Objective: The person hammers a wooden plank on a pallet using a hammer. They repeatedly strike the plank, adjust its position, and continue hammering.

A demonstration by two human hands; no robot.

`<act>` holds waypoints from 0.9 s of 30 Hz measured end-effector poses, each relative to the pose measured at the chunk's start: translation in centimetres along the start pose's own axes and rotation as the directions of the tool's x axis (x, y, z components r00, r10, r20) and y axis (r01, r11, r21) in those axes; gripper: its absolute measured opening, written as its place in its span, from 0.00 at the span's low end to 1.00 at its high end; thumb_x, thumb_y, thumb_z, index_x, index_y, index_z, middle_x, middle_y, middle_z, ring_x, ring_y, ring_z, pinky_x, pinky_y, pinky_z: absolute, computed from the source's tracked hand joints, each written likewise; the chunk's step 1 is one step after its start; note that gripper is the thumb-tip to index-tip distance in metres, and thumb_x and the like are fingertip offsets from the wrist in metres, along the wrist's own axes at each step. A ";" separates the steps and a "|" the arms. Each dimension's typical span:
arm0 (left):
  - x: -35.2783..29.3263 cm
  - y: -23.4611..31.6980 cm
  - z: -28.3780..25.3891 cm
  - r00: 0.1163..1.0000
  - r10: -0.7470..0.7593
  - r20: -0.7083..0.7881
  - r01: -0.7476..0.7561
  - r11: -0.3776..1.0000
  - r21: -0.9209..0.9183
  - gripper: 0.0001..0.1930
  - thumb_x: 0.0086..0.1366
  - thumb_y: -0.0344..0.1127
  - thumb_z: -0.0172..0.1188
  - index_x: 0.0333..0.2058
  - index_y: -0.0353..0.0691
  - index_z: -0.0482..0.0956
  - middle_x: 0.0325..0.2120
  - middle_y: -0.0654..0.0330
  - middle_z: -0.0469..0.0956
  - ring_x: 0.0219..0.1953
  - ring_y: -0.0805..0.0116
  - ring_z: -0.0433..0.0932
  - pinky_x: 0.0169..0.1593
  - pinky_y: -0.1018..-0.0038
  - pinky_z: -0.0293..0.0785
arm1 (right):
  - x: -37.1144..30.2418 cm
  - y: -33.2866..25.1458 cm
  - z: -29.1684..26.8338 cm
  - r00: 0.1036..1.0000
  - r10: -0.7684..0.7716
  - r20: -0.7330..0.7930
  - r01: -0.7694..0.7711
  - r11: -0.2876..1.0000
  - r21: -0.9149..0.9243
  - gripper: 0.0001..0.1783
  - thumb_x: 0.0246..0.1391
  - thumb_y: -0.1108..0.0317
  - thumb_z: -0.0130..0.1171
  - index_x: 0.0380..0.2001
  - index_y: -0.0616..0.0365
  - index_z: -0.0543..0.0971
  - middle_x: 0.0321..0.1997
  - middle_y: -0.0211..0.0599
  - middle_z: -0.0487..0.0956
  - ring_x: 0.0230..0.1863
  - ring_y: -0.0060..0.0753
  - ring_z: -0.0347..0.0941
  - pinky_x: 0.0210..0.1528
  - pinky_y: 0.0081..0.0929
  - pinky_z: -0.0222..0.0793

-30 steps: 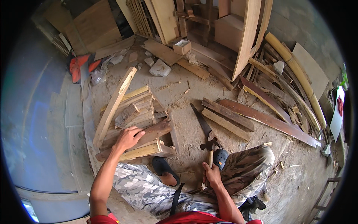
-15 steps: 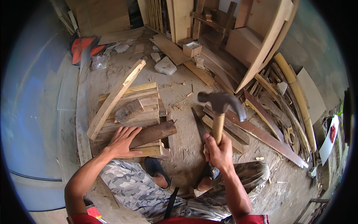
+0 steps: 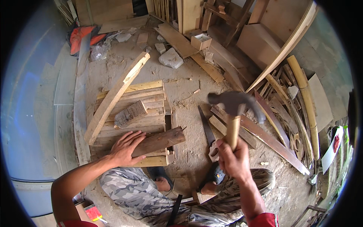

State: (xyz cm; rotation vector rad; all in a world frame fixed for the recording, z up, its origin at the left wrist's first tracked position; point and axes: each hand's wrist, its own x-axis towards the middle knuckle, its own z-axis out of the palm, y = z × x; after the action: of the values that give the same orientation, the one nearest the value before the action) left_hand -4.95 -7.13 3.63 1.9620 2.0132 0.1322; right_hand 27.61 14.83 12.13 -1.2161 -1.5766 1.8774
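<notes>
My right hand [image 3: 234, 157] is wrapped round the wooden handle of a claw hammer [image 3: 232, 102], raised with its dark head up. To the left, my left hand [image 3: 127, 148] spans the near end of a dark wooden board [image 3: 160, 142], fingers over it and thumb along its near side. A thin nail-like point juts from the board's far right end. Under it is a slatted wooden pallet [image 3: 130, 94], which also carries a short rough wood block [image 3: 130, 114] and a long pale beam [image 3: 115, 99] laid aslant.
Right of the pallet lies a handsaw [image 3: 207, 126] beside several planks [image 3: 261, 136]. A wood heap with a bamboo pole [image 3: 305, 102] lies along the right side. Farther off are a stone [image 3: 171, 58], a small box [image 3: 201, 41] and a leaning wooden cabinet [image 3: 264, 45]. A blue surface [image 3: 34, 125] borders the left.
The hammer in my right hand has shifted right in the picture and blurs. The dark board has slid slightly to the right, with my left hand still on it. The view has shifted a little.
</notes>
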 end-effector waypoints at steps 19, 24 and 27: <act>-0.3 -0.4 0.1 0.999 0.039 0.004 -0.039 0.999 -0.012 0.40 0.62 0.55 0.65 0.64 0.32 0.68 0.68 0.52 0.69 0.75 0.55 0.58 0.78 0.54 0.49 | 2.4 4.1 -1.6 0.945 0.268 0.186 -0.089 0.760 -0.643 0.19 0.63 0.57 0.60 0.37 0.66 0.76 0.25 0.43 0.79 0.27 0.35 0.79 0.29 0.42 0.74; -0.3 -0.6 -0.2 0.999 0.040 -0.015 -0.040 0.999 0.001 0.39 0.62 0.54 0.66 0.63 0.31 0.69 0.68 0.51 0.67 0.74 0.54 0.59 0.78 0.57 0.49 | 1.9 -0.8 -1.3 0.996 0.079 -0.032 -0.081 0.995 -0.063 0.12 0.66 0.63 0.58 0.32 0.60 0.75 0.16 0.26 0.71 0.13 0.18 0.67 0.14 0.23 0.63; 0.3 -0.8 0.2 0.997 0.067 -0.028 -0.067 0.998 -0.020 0.39 0.62 0.54 0.65 0.64 0.30 0.69 0.69 0.50 0.66 0.74 0.54 0.59 0.78 0.58 0.50 | 1.0 3.6 0.3 0.991 -0.115 -0.069 0.121 0.988 0.096 0.12 0.65 0.63 0.58 0.32 0.61 0.76 0.17 0.31 0.74 0.15 0.21 0.70 0.16 0.25 0.66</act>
State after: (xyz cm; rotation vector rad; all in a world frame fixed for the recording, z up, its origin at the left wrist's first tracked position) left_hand -5.66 -6.90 3.16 2.0262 1.9559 0.1956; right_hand 27.64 14.44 8.43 -1.1036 -1.4699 1.8023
